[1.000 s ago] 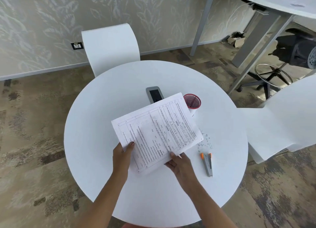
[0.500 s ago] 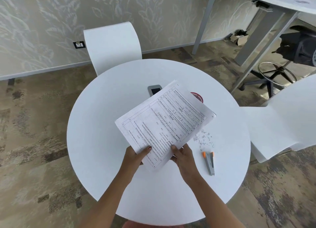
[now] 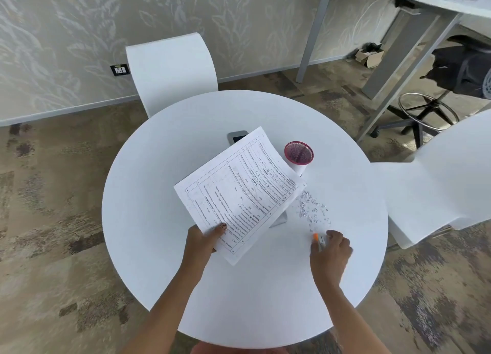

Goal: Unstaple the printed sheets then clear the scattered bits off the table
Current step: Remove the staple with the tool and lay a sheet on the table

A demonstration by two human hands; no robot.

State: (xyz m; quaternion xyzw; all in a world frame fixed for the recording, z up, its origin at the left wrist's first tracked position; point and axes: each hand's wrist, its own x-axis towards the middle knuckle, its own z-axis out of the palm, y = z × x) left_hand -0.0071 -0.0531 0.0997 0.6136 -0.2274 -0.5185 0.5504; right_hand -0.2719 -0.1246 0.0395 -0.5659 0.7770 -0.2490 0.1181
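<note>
My left hand (image 3: 203, 240) pinches the near corner of the printed sheets (image 3: 239, 191), holding them tilted above the round white table (image 3: 159, 207). To the right, my right hand (image 3: 330, 252) is closed over the orange-tipped staple remover (image 3: 318, 240), which lies on the table; only its orange tip and a bit of grey show. A scatter of small metal staples (image 3: 312, 209) lies just beyond that hand, right of the sheets' lower edge.
A pink mesh cup (image 3: 299, 154) stands behind the staples. A phone (image 3: 236, 136) lies partly hidden behind the sheets. White chairs stand at the far side (image 3: 170, 69) and at the right (image 3: 438, 183). A desk frame and a black stool are at the back right.
My right hand has let go of the sheets and moved right onto the staple remover. The sheets, now in my left hand only, have uncovered the pink cup.
</note>
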